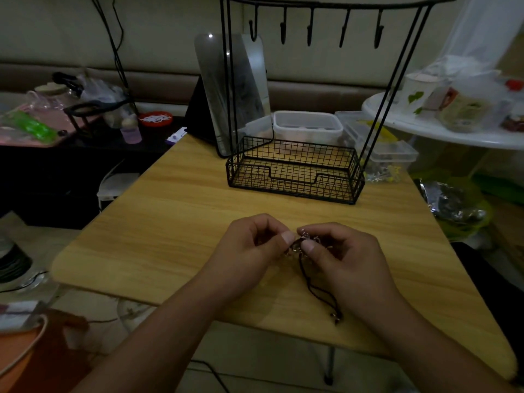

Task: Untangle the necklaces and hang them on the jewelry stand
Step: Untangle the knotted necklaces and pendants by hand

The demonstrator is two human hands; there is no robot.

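Note:
A tangle of necklaces (304,241), silver chain knotted with dark cord, sits between my two hands just above the wooden table (170,222). My left hand (252,245) pinches the tangle's left side with thumb and fingers. My right hand (340,251) pinches its right side. A dark cord loop (320,290) trails down from the knot onto the table, ending in a small clasp near the front edge. The black wire jewelry stand (295,171) rises at the back of the table, its row of hooks (310,26) bare and its basket base holding nothing.
A mirror (229,89) leans behind the stand's left legs. Clear plastic boxes (309,124) sit behind and to the right of the basket. A white round table (453,129) with jars stands at right, and cluttered furniture lies at left.

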